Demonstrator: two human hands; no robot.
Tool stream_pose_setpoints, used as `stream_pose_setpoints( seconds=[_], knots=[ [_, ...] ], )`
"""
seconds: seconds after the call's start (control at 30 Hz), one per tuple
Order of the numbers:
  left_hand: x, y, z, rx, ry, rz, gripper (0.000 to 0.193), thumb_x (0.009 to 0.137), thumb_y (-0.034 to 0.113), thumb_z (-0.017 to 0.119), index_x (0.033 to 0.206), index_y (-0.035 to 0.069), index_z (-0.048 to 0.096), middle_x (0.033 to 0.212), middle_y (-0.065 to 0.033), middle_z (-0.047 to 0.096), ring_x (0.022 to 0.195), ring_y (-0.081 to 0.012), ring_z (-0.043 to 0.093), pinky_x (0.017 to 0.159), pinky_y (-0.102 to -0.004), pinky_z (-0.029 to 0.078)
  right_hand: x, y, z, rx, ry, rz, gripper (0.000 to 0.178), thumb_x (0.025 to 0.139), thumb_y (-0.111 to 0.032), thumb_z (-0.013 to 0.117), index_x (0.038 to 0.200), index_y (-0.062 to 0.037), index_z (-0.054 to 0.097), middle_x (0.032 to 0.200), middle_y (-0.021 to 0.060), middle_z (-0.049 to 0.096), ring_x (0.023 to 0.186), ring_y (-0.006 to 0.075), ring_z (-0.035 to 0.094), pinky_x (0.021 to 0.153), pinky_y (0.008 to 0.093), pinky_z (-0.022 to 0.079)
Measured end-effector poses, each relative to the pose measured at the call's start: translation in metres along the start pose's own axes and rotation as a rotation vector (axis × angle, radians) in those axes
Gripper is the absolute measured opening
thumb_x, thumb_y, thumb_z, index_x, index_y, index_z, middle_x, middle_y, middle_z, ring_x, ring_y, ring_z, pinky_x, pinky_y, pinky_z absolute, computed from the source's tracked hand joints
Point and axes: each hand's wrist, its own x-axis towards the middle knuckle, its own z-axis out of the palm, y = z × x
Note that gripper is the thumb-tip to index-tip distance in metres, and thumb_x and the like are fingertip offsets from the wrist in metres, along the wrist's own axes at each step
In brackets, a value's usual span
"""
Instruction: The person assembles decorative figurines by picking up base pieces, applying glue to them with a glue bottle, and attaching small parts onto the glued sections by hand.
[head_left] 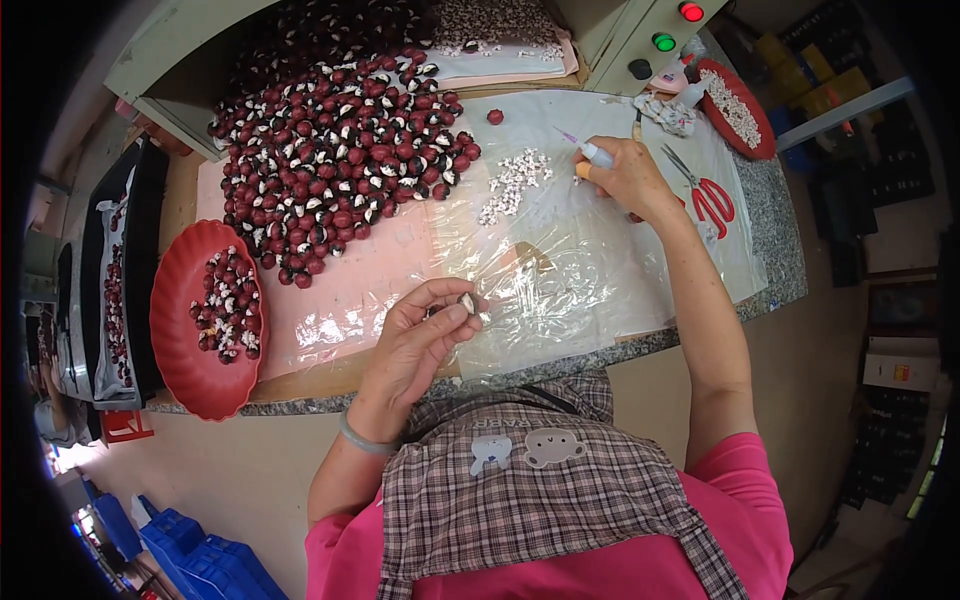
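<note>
My left hand [425, 330] is closed, pinching a small dark-and-white piece [467, 302] between thumb and fingers above the table's near edge. My right hand [632, 180] grips a small glue bottle [598, 155] with a thin pinkish needle tip pointing up and left. Just left of that bottle lies a loose pile of tiny white pieces [518, 183] with dark specks. Farther left spreads a large heap of round dark red, black and white pieces [340, 160]. A lone red piece [495, 117] rests behind the white pile.
Clear plastic sheeting [570, 290] covers the table. Red-handled scissors [710, 205] lie right of my right hand. A red dish [735, 110] of white pieces stands at the back right, and a red scalloped bowl [190, 375] at the left. Behind is a machine housing [625, 50] with lights.
</note>
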Motion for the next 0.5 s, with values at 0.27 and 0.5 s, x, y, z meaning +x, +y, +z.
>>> stream_pose_setpoints(
  seconds=[0.27,0.5],
  knots=[
    [-0.001,0.001,0.002,0.024,0.017,-0.005,0.033,0.091,0.002,0.058,0.123,-0.001,0.056,0.103,-0.0126,0.065,0.087,-0.014,0.065,0.081,-0.0221,0.054,-0.004,0.019,0.015,-0.11,0.068,-0.21,0.019,0.081,-0.008,0.068,0.096,0.0037,0.064,0.09,0.0077,0.062,0.061,0.0127,0.057,0.058,0.029,0.047],
    [0.001,-0.002,0.011,0.14,-0.014,0.056,0.029,0.093,0.009,0.056,0.122,0.002,0.055,0.103,-0.0129,0.066,0.079,-0.0102,0.06,0.068,-0.0204,0.047,-0.053,-0.026,0.013,0.435,-0.112,-0.028,0.012,0.083,-0.007,0.066,0.091,0.001,0.062,0.075,0.0049,0.061,0.061,0.0089,0.057,0.057,0.0247,0.048]
  ],
)
